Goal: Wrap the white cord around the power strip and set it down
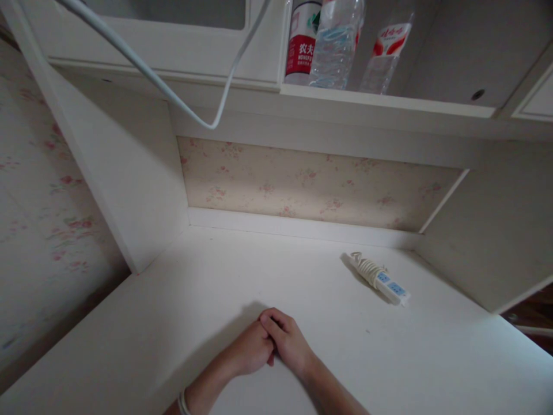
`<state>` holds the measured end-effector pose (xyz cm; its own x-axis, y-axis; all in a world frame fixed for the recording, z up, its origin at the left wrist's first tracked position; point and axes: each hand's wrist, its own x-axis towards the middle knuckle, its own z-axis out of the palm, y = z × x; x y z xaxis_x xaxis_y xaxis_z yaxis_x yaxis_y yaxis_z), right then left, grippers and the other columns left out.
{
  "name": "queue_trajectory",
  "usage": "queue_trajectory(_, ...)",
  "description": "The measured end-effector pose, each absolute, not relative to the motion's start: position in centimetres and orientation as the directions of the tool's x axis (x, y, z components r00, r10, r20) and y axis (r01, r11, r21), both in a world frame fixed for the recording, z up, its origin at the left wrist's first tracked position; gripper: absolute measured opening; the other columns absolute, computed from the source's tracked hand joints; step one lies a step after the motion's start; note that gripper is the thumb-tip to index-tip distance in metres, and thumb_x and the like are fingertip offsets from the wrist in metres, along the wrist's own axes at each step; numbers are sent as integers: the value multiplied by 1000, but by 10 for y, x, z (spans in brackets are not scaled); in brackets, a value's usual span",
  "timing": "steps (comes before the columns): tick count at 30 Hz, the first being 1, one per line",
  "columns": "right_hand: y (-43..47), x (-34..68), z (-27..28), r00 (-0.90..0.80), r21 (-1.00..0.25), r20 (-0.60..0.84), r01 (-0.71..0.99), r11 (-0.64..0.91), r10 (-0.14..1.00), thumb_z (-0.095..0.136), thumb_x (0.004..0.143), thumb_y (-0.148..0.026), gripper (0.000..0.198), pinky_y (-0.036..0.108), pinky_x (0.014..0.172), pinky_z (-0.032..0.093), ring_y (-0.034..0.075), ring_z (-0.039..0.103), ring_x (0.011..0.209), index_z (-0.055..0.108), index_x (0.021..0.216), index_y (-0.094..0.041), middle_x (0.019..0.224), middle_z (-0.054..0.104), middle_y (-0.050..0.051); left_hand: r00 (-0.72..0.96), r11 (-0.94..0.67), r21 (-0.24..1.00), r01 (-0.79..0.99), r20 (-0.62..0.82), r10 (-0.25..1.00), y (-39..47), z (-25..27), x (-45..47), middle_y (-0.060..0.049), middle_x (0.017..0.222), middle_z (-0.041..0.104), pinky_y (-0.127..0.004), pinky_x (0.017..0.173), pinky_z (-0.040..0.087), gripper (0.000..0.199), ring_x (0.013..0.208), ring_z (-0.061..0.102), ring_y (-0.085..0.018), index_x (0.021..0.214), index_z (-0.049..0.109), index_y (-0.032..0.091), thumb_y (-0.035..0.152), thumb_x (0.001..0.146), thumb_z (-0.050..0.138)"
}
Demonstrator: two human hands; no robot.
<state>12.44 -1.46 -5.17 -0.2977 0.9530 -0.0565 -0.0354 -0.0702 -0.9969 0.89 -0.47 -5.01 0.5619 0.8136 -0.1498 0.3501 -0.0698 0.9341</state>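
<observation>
At the near middle of the white desk (207,288), my two hands are clasped together. My left hand (254,347) is closed in a fist, and a pale band circles that wrist. Folded against it from the right, my right hand (291,343) has its thumb and fingers closed over the left one's knuckles. No object shows in either hand, though the inner sides of the fingers are hidden. Ahead and to the right lies a white power strip (391,288) with blue socket faces, its cord (367,270) wound round one end. Neither hand touches it.
Overhead, an open shelf (389,102) holds a red-labelled bottle (301,49), a clear bottle (334,55) and another labelled bottle (386,49). A white cable (173,98) hangs in front of the cabinet. White side panels (125,155) bound the desk left and right.
</observation>
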Motion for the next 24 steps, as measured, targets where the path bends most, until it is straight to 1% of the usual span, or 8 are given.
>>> queue_trajectory(4, -16, 124, -48, -299, -998, -45, -36, -59, 953, 50, 84, -55, 39, 17, 30, 36, 11, 54, 38, 55, 78, -17, 55, 52, -4, 564, -78, 931, 356, -148, 812, -4, -52, 9, 1, 50, 48, -20, 42, 32, 19, 47, 47, -11, 66, 56, 13, 13, 68, 37)
queue_trajectory(15, -15, 123, -46, -289, -997, -64, -18, -72, 955, 51, 82, -57, 41, 18, 30, 38, 11, 54, 38, 56, 80, -16, 55, 52, -4, 570, -95, 931, 354, -135, 810, -3, -54, 8, 2, 52, 49, -20, 43, 32, 22, 48, 48, -11, 74, 59, 12, 12, 68, 38)
queue_trajectory(21, -15, 123, -47, -295, -997, -77, 2, -79, 952, 49, 82, -58, 41, 18, 31, 37, 11, 54, 39, 54, 79, -17, 56, 51, -4, 559, -92, 912, 400, -163, 813, -3, -53, 6, 0, 52, 51, -21, 44, 32, 21, 50, 49, -12, 67, 58, 12, 14, 70, 37)
queue_trajectory(24, -16, 123, -46, -296, -996, -87, 7, -89, 951, 49, 82, -58, 42, 19, 33, 38, 11, 53, 40, 54, 79, -17, 56, 51, -4, 563, -96, 913, 396, -159, 811, -4, -51, 6, 1, 52, 50, -21, 44, 32, 21, 50, 49, -12, 69, 59, 12, 14, 69, 37)
